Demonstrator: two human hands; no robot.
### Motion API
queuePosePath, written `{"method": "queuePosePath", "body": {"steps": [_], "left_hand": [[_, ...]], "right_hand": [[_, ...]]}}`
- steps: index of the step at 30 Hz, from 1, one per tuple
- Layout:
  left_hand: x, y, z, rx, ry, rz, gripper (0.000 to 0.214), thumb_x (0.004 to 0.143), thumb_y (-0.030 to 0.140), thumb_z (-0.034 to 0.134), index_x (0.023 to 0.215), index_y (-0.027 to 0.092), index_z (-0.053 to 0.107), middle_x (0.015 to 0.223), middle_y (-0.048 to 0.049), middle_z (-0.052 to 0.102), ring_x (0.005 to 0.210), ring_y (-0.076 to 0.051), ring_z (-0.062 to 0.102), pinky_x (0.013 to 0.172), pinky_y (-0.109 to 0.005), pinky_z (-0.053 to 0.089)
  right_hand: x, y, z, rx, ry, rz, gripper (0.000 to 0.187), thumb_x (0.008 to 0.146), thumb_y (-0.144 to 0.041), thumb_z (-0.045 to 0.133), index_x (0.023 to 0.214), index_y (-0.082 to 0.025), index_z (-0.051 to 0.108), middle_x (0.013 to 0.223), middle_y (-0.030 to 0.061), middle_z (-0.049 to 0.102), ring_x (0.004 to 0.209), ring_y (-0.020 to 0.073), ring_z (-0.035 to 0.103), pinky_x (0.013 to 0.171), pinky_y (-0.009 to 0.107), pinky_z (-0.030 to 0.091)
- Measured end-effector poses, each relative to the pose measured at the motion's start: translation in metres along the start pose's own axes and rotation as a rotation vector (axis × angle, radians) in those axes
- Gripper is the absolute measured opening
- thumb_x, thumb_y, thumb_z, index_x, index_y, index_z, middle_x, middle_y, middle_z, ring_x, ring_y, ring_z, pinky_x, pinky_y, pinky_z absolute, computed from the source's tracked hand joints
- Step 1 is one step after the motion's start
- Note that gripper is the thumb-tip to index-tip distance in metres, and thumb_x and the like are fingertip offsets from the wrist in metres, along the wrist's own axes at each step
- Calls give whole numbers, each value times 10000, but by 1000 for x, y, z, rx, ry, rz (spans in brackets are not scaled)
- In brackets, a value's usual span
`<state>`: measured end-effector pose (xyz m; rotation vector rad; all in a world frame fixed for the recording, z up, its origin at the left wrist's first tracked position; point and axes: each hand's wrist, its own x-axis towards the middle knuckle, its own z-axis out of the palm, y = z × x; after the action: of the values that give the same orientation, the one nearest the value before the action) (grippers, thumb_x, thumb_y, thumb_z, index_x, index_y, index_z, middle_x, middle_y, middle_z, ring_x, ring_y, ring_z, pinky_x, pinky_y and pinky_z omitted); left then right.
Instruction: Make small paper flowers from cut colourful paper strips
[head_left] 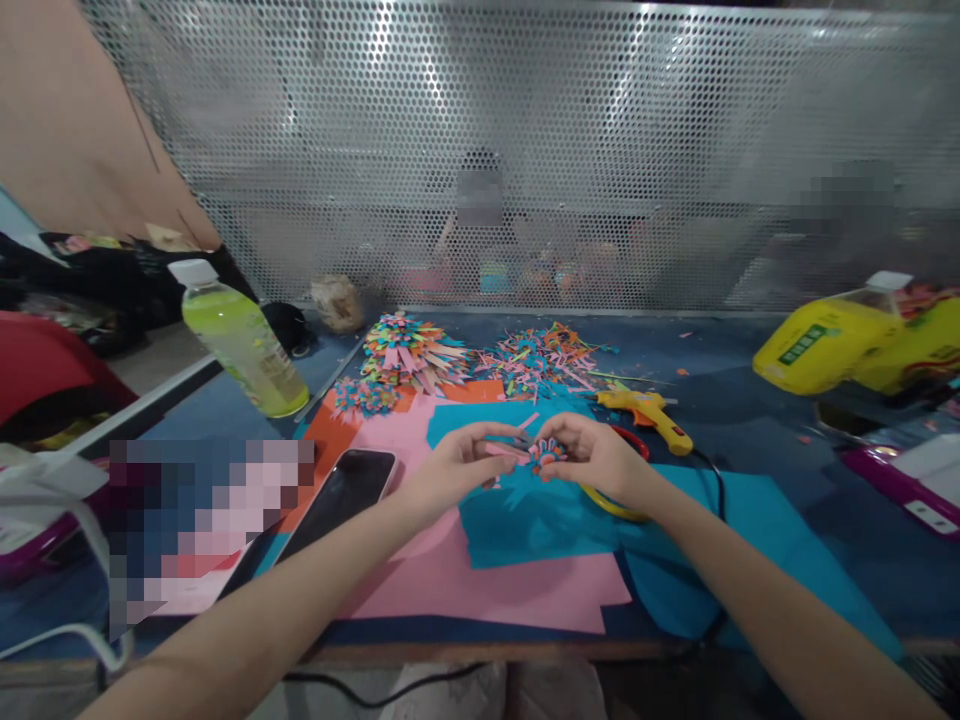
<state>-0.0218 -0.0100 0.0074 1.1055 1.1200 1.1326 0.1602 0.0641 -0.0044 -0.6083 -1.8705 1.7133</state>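
Note:
Over the middle of the table, my left hand [457, 465] pinches a thin pink paper strip [501, 450] between thumb and fingers. My right hand [589, 452] is closed around a small rolled bundle of coloured paper strips [546, 453]. The two hands touch at the bundle, above sheets of pink paper [465, 575] and teal paper [525, 515]. A dark phone [341, 495] lies face up just left of my left forearm.
A pile of finished coloured paper bundles [409, 350] and paper scraps [536, 355] lies further back. A yellow glue gun [649, 412] rests right of my hands. A green drink bottle [240, 340] stands at left, yellow containers [832, 345] at right. A perforated metal screen [525, 150] closes the back.

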Motion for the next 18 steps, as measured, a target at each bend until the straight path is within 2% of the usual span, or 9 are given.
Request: {"method": "queuePosePath", "body": {"steps": [4, 7, 9, 11, 14, 18], "left_hand": [[-1, 2, -1, -23, 8, -5, 381, 616, 204, 652, 992, 167, 603, 874, -77, 681, 580, -93, 559, 465, -184, 357], [-1, 5, -4, -149, 23, 29, 434, 601, 178, 613, 1034, 183, 581, 992, -88, 649, 724, -143, 596, 523, -211, 403], [0, 5, -6, -244, 16, 24, 443, 593, 210, 598, 1035, 177, 577, 1057, -99, 616, 799, -175, 594, 552, -234, 428], [2, 3, -7, -294, -6, -50, 426, 600, 257, 596, 1015, 163, 582, 1057, -111, 603, 800, -184, 590, 546, -244, 437], [5, -4, -4, -235, -6, -170, 381, 636, 312, 620, 986, 166, 585, 1002, -101, 605, 682, -136, 576, 507, -229, 420], [4, -9, 0, -4, 14, -91, 457, 608, 290, 698, 1024, 167, 553, 939, -64, 612, 600, -76, 520, 518, -208, 387]], "right_hand": [[0, 1, -1, -104, 20, -38, 303, 659, -247, 675, 895, -181, 496, 829, 13, 576, 751, 124, 584, 696, 291, 501], [0, -3, -1, -293, 57, -118, 189, 699, -248, 634, 836, -174, 528, 832, 25, 573, 774, 140, 569, 710, 304, 476], [-1, -7, -2, -422, 62, -209, 93, 722, -187, 591, 805, -175, 551, 864, 37, 568, 823, 156, 555, 731, 311, 456], [-2, -11, -2, -518, 49, -310, 119, 713, -90, 539, 780, -183, 566, 910, 43, 555, 898, 172, 532, 782, 326, 431], [-3, -13, -1, -596, 33, -400, 218, 673, -4, 483, 734, -193, 574, 979, 48, 521, 995, 183, 490, 852, 336, 396], [-4, -10, 0, -618, -1, -422, 231, 673, 5, 472, 735, -196, 566, 1046, 52, 490, 1036, 180, 473, 869, 330, 396]]}}
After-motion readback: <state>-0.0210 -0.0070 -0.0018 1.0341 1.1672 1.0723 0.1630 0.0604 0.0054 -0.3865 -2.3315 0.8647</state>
